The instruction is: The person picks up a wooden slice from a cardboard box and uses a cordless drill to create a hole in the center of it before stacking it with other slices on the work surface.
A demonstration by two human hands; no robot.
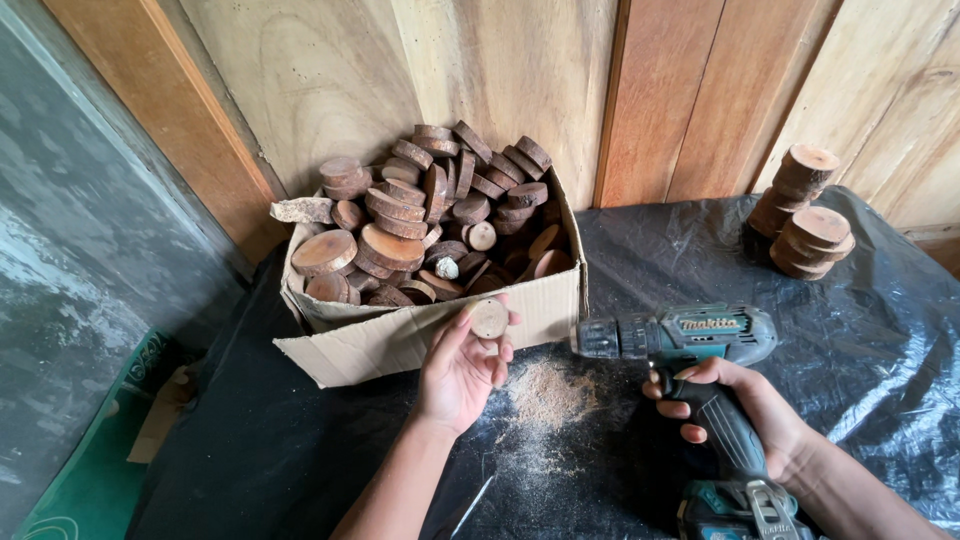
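Holding a small round slice of pale wood (489,319) at its fingertips, the left hand (462,365) is raised just in front of an open brown cardboard box (400,338). That box is heaped with round brown wooden slices (420,215). The right hand (745,408) is closed around the grip of a teal cordless drill (690,345). Sawdust (545,395) lies on the black plastic-covered worktop (680,250). Two short stacks of wooden slices (805,215) stand well apart, at the right.

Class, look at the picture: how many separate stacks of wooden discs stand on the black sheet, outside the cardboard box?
2. Both stand at the far right of the black sheet: a taller stack near the wooden wall, and a shorter stack right in front of it. Nothing seems hidden.
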